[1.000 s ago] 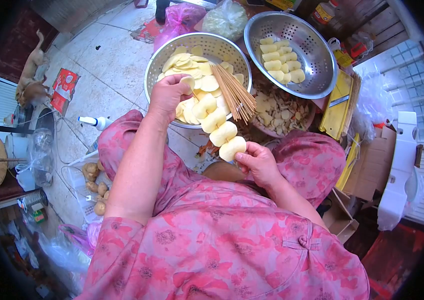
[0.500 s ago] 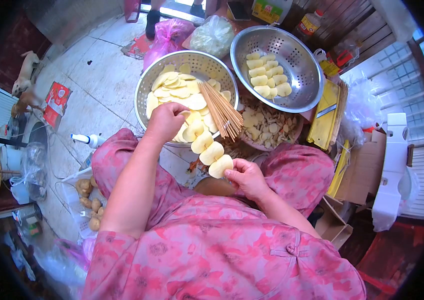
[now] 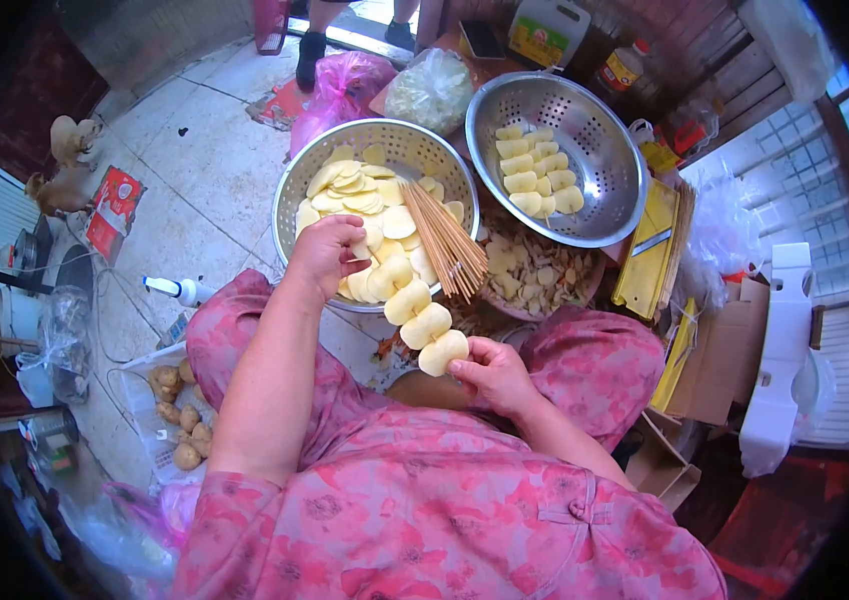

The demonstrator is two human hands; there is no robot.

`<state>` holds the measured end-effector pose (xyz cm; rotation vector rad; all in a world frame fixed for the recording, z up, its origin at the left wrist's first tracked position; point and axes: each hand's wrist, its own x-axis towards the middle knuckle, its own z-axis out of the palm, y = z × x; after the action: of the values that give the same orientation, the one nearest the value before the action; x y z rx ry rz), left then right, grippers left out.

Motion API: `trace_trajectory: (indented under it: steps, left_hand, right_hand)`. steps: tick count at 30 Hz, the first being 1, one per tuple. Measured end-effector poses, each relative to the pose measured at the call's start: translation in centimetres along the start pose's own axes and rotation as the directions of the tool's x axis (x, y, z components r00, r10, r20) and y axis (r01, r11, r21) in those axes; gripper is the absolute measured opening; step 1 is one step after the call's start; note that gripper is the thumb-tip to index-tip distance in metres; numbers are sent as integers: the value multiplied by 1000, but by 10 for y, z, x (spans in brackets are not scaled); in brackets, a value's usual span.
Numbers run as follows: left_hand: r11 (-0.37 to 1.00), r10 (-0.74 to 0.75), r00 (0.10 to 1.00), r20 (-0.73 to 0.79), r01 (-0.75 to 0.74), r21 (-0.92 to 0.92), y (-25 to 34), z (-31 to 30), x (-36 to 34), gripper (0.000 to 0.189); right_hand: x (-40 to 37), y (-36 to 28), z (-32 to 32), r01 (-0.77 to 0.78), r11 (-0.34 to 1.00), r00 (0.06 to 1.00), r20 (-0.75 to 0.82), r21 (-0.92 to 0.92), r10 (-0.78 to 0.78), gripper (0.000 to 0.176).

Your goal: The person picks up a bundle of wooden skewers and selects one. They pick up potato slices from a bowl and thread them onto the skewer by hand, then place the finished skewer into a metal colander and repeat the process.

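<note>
My right hand is closed on the near end of a skewer of potato slices, several slices threaded in a row; the stick itself is mostly hidden by them. Over the near-left rim of a perforated metal colander, my left hand has its fingers pinched around a potato slice. Many loose potato slices fill this colander. A bundle of wooden skewers leans across its right side. In a second metal colander at the upper right lie finished-looking potato skewers.
A basin of potato peelings and scraps sits below the second colander. To its right is a yellow slicer. Whole potatoes lie in a white crate at lower left. Plastic bags stand behind, near another person's feet.
My left hand has drawn slightly down and left from the pile, with a slice now showing between its fingers. The right hand keeps hold of the skewer. The dogs at left have shifted.
</note>
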<state>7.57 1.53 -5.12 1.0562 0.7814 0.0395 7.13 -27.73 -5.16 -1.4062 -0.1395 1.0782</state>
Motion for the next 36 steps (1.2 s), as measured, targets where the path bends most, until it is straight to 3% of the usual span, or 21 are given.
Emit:
trace_trajectory:
  steps: [3,14,22,24,28,32,36]
  left_hand:
    - [985,-120,991,52,126,-122,4,-3,1,25]
    - [968,-237,965,110,225,111,8,3,-11,31]
    - [971,-220,969,111,206,125,6,7,-15,32]
    - [967,-236,967,98,223,124,4,6,-14,32]
    - [975,-220,967,127,214,57,0,5,-12,38]
    - [985,-171,975,142,172,4,3,13,-19,38]
    - [996,-47,986,159,35,77,-4,20,-23,42]
  right_hand:
    - [-1,-1,1,9,1000,1000,9,5,-9,12]
    - [-3,2,5,11,1000,999,-52,28,-9,10]
    - [-3,3,5,19,999,997,-77,49,-15,8]
    - [-1,8,1,36,997,998,-63,66,-31,17]
    - [1,5,6,33,995,996,-81,91,-26,11]
    - [4,4,6,41,993,996,-79,109,-32,12]
    - [6,5,5,47,993,996,-81,105,-39,14]
